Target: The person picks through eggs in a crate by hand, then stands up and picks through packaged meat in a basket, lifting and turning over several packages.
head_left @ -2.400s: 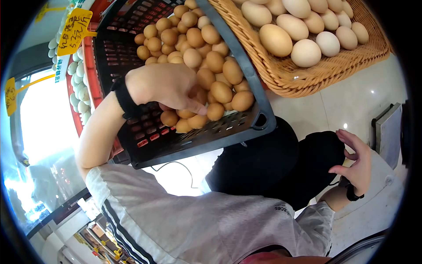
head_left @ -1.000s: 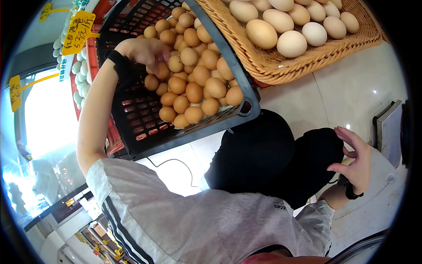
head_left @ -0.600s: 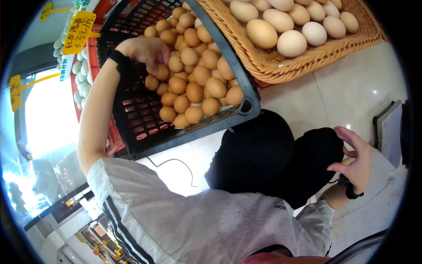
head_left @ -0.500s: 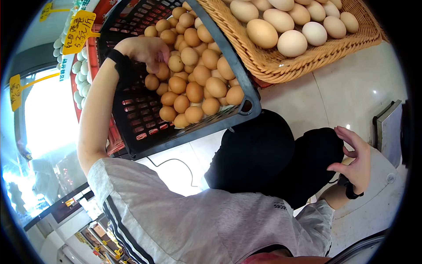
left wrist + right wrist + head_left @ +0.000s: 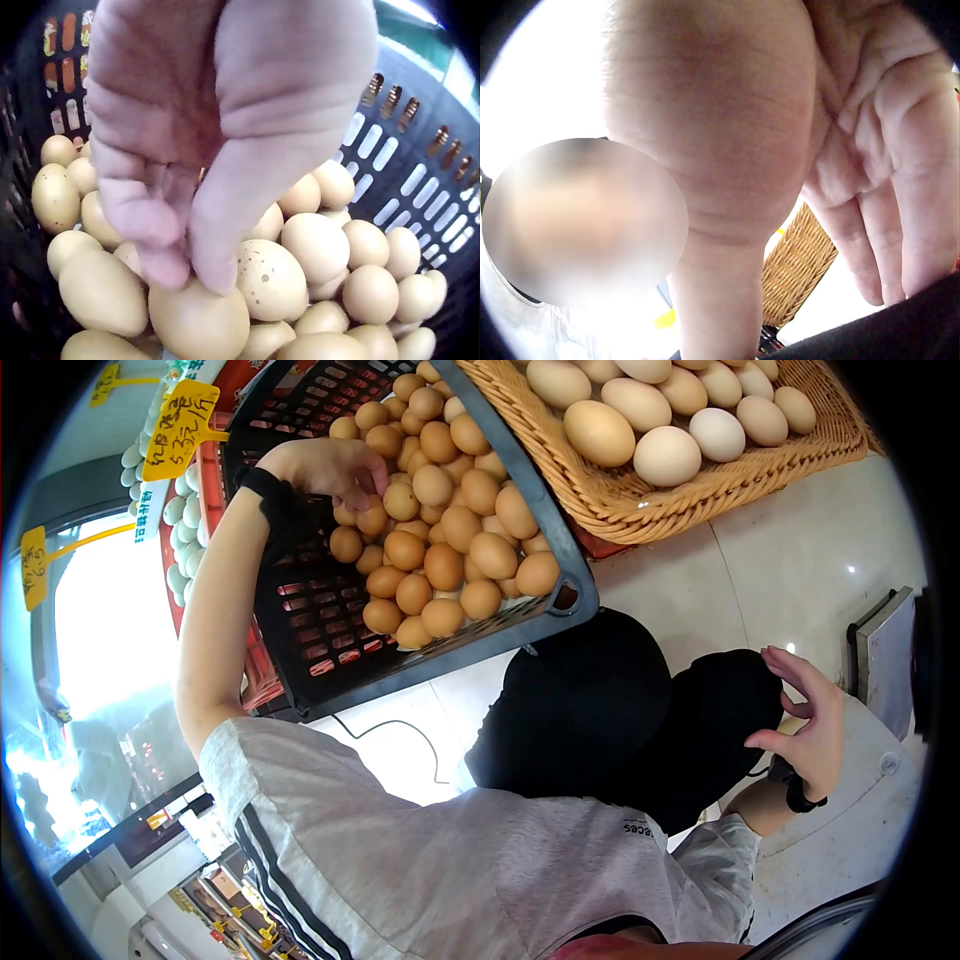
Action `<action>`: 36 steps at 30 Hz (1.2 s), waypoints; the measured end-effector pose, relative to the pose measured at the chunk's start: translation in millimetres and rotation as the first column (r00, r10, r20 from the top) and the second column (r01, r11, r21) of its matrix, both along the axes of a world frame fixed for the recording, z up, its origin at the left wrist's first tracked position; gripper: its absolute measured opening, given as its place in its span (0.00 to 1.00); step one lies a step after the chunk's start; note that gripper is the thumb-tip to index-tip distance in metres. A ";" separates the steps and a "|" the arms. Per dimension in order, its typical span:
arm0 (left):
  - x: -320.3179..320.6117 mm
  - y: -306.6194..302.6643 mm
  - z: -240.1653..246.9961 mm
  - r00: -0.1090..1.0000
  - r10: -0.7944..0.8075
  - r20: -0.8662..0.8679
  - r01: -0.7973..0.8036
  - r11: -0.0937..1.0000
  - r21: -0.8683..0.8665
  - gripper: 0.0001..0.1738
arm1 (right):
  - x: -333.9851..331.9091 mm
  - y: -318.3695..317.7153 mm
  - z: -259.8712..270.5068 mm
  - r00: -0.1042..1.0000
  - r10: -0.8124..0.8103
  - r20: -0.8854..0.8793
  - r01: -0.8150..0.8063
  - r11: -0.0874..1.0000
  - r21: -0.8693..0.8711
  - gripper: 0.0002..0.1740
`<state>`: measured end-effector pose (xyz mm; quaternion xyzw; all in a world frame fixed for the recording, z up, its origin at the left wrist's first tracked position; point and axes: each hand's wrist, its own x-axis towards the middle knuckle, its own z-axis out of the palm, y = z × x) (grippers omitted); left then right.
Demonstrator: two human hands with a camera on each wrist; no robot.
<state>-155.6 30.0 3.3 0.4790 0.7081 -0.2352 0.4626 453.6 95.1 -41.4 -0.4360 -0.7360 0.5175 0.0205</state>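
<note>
Brown eggs (image 5: 444, 565) lie heaped in a black plastic crate (image 5: 440, 678) with slotted sides. My left hand (image 5: 330, 468) reaches over the crate's left side, palm down and fingers pointing into the heap. In the left wrist view, its thumb and fingertips come close together right at the top of one egg (image 5: 199, 322), not wrapped round it. A speckled egg (image 5: 271, 279) lies beside the thumb. My right hand (image 5: 815, 725) is at the black-trousered knee (image 5: 735, 690), its thumb and fingers apart and nothing between them; the right wrist view shows the bare palm (image 5: 855, 112).
A wicker basket (image 5: 690, 520) of larger, paler eggs stands right of the crate. Pale-green eggs (image 5: 185, 530) sit in a red crate at the left, under yellow price tags (image 5: 180, 430). A flat metal-topped device (image 5: 885, 660) is at the far right, and a cable (image 5: 400, 725) lies on the floor.
My left hand has moved from the near part of the egg heap to the crate's left side. Over the last half second its fingers have lifted slightly, uncovering an egg. My right hand stays put.
</note>
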 end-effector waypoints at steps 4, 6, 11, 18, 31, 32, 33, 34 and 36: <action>4.1 -0.2 -0.3 0.998 0.058 0.004 -0.058 0.998 -0.022 0.27 | -0.6 -0.9 1.2 1.000 -0.004 0.011 0.004 1.000 0.003 0.63; 0.7 -2.1 -6.5 0.999 -0.036 -0.010 0.036 0.999 0.002 0.30 | -0.7 -1.0 1.3 1.000 -0.005 0.013 0.005 1.000 0.004 0.63; 13.0 1.1 -7.5 0.982 -0.146 -0.118 0.144 0.989 -0.026 0.34 | 0.1 -1.1 0.8 1.000 0.000 0.008 0.000 1.000 0.002 0.62; 10.7 0.7 -10.5 0.982 -0.164 -0.095 0.160 0.986 -0.048 0.27 | -0.2 -1.1 1.3 1.000 0.006 0.014 -0.006 1.000 0.003 0.62; 12.9 -0.2 -16.8 0.984 -0.162 -0.073 0.148 0.975 -0.167 0.24 | 0.1 -0.9 -0.3 1.000 -0.007 0.007 0.007 1.000 0.000 0.62; 13.9 -0.2 -17.2 0.973 -0.210 -0.095 0.193 0.968 -0.160 0.25 | 0.1 -1.0 0.1 1.000 -0.007 0.007 0.007 1.000 0.000 0.62; 14.3 0.4 -17.0 0.972 -0.223 -0.075 0.210 0.966 -0.152 0.26 | 0.0 -0.8 0.2 1.000 -0.006 0.008 0.006 1.000 -0.001 0.62; 14.6 1.3 -16.5 0.970 -0.237 -0.055 0.227 0.963 -0.144 0.27 | -0.1 -0.8 0.5 1.000 -0.006 0.010 0.006 1.000 -0.002 0.62; 14.1 2.8 -17.0 0.969 -0.245 -0.024 0.240 0.962 -0.129 0.28 | -0.3 -0.1 0.8 1.000 -0.005 0.015 0.005 1.000 -0.004 0.62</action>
